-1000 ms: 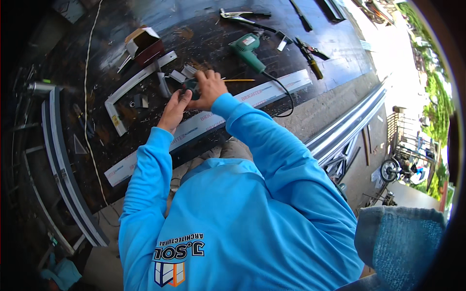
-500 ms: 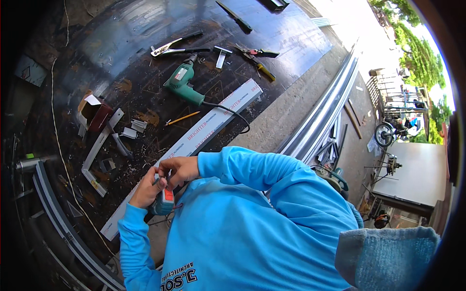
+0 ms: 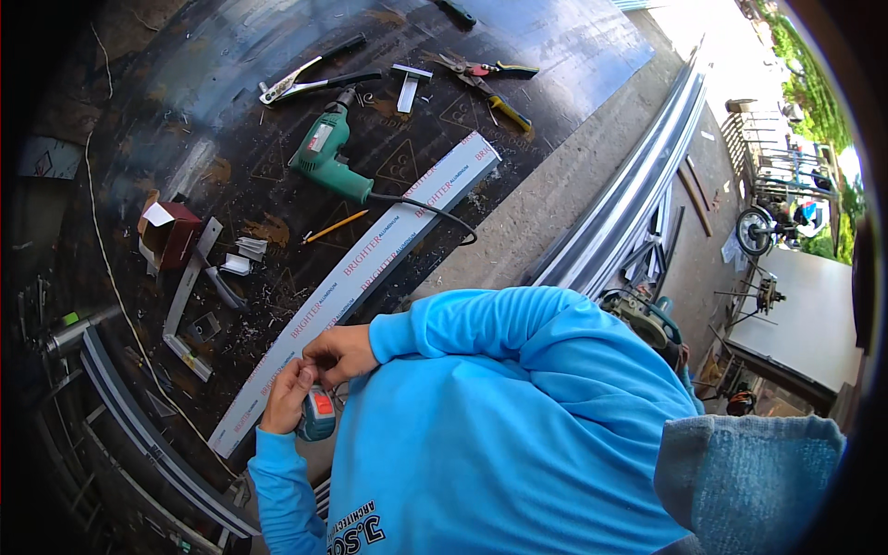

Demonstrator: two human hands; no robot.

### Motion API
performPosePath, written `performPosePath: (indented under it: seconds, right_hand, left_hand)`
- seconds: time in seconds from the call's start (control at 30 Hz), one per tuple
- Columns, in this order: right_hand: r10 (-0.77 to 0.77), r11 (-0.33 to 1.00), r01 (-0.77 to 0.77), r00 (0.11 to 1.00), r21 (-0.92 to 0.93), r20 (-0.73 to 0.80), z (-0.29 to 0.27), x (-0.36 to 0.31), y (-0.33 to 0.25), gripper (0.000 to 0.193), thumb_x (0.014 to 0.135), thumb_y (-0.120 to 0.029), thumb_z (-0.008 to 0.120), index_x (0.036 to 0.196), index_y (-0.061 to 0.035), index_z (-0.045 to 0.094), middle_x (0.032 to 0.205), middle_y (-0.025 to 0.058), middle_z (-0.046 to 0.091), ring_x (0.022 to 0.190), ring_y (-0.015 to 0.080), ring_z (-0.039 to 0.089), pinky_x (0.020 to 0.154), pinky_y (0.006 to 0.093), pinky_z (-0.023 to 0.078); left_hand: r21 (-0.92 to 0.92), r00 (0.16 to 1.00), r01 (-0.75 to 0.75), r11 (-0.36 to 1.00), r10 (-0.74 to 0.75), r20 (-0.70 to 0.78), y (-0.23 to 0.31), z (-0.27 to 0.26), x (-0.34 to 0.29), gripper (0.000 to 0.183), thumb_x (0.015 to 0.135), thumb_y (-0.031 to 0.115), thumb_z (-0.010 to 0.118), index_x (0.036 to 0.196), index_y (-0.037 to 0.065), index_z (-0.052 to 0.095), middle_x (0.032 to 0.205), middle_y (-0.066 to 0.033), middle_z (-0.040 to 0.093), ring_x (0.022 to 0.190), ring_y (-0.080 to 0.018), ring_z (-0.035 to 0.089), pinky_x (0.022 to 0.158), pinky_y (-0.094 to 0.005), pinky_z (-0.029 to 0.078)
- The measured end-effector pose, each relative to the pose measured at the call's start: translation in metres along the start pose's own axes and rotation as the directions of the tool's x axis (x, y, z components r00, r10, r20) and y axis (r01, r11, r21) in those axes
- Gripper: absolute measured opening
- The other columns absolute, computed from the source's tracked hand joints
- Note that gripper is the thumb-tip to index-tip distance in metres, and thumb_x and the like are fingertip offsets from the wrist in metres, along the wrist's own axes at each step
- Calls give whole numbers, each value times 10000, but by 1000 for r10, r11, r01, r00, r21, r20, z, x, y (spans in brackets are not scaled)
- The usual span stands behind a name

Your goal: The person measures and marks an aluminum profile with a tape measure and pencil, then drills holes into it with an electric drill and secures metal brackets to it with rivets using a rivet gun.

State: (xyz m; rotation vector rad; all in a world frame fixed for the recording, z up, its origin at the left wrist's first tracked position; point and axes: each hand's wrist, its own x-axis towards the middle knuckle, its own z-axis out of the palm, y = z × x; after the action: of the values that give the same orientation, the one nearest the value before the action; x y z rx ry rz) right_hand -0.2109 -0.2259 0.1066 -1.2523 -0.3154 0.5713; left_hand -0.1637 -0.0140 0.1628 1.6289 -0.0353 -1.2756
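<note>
My left hand (image 3: 285, 400) is closed around a teal-and-grey hand tool with an orange patch (image 3: 317, 422); its upper part hides behind my fingers, so its kind is unclear. Bent over close beside it, my right hand (image 3: 340, 354) pinches at something too small to make out, its fingertips meeting those of my left. Both hands are in front of my body, over the near edge of a long aluminium bar in white printed film (image 3: 365, 264). The bar lies slantwise along the table's near edge. A green corded drill (image 3: 328, 157) rests beyond it, its cable crossing the bar.
On the dark table (image 3: 222, 92) are a hand riveter (image 3: 310, 74), snips (image 3: 481, 79), a T-shaped metal piece (image 3: 409, 86), a pencil (image 3: 335, 227), a square (image 3: 191, 287) and an open red box (image 3: 171, 233). Long metal profiles (image 3: 620, 194) lie on the floor to the right.
My view has shifted, so the table things appear lower and slightly left. Both hands stay together at the teal tool, which now shows more of its orange side.
</note>
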Motion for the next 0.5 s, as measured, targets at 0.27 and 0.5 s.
performPosePath:
  seconds: [0.27,0.5]
  right_hand:
    - [-521,508,-691,230,-515,-822,-210,-157,-25,308,781,-182,693,1035,-39,593,1032,192,576,950,372,584,853,440,494]
    - [-259,631,-672,288,-388,-922,-274,-217,12,263,890,-274,587,1003,-38,609,811,234,654,811,421,641,757,475,514]
  left_hand:
    - [319,957,-25,947,115,-266,-21,-27,-19,423,827,320,737,1083,28,569,803,-51,605,749,-142,568,699,-292,464]
    - [655,886,70,752,255,-387,-34,-27,8,704,767,302,779,1356,81,463,924,-221,703,862,-283,703,752,-363,518]
